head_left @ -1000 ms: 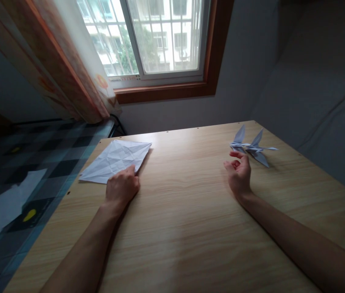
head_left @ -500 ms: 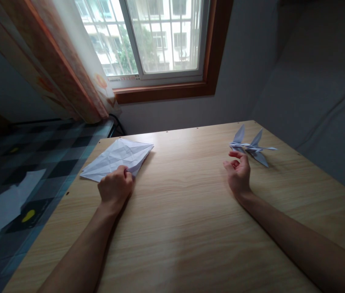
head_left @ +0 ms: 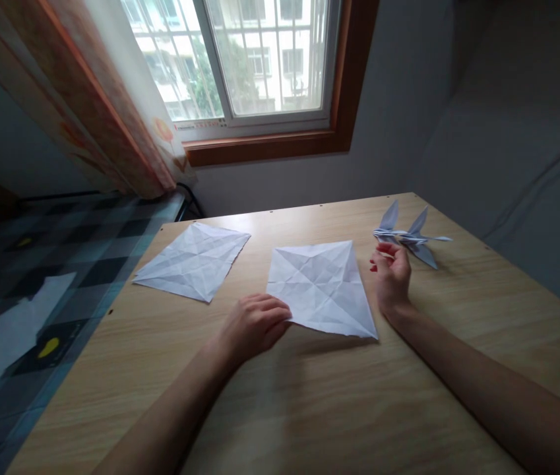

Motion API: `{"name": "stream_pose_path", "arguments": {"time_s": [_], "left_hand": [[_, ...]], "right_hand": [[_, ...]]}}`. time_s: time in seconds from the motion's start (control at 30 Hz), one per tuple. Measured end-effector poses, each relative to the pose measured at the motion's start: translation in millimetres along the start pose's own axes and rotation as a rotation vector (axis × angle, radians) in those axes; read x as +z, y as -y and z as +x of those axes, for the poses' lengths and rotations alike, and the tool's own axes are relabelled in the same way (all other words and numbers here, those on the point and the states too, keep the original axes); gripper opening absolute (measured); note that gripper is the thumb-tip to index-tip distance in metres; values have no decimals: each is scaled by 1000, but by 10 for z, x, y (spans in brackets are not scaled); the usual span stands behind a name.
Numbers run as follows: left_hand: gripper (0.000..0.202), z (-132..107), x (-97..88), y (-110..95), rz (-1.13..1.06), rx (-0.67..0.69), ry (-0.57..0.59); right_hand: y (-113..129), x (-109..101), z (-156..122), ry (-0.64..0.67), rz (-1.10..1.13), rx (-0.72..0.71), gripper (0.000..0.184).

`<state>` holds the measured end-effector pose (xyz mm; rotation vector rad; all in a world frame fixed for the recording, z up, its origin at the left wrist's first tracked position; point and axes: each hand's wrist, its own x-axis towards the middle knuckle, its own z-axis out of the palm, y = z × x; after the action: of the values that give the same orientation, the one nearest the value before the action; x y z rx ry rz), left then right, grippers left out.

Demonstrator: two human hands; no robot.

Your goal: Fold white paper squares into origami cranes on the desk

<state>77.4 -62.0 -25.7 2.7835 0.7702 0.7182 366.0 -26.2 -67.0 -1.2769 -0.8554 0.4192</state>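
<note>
A creased white square sheet of paper (head_left: 323,280) is over the middle of the table, its near edge slightly raised. My left hand (head_left: 258,324) pinches its near left corner between thumb and fingers. To the right of the sheet, my right hand (head_left: 392,276) rests on the table with its fingers curled in; whether anything is inside them is hidden. Just beyond that hand lie folded white paper cranes (head_left: 411,236), with wings sticking up and out. Another creased paper sheet (head_left: 193,260) lies flat at the table's left side.
The wooden table (head_left: 280,409) reaches toward a barred window (head_left: 270,66) and the wall. On the left is a checked cloth surface (head_left: 96,227) with loose white paper (head_left: 17,333) on it. An orange curtain (head_left: 111,99) hangs beside the window.
My left hand has moved right from the left-hand paper, carrying one sheet to the middle. Another sheet stays at the left. My right hand has barely shifted, its fingers curling slightly more.
</note>
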Motion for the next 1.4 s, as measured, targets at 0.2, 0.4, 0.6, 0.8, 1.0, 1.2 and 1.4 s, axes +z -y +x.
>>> {"name": "stream_pose_path", "arguments": {"time_s": [0.2, 0.4, 0.6, 0.8, 1.0, 1.2, 1.4], "left_hand": [[37, 11, -57, -68, -176, 3, 48], [42, -25, 67, 24, 169, -142, 69], [72, -62, 93, 71, 302, -289, 314], [80, -102, 36, 132, 317, -324, 339], [89, -111, 14, 164, 319, -361, 355], [96, -108, 22, 157, 332, -373, 333], [100, -95, 26, 161, 340, -416, 334]], "right_hand": [[252, -33, -70, 137, -149, -468, 18], [400, 97, -434, 1093, -458, -919, 48], [313, 103, -446, 1286, -776, -810, 67], [177, -105, -170, 1154, -912, -634, 68], [19, -143, -15, 906, -812, -472, 67], [133, -45, 114, 593, -73, 99, 62], [262, -59, 190, 474, 175, 566, 54]]}}
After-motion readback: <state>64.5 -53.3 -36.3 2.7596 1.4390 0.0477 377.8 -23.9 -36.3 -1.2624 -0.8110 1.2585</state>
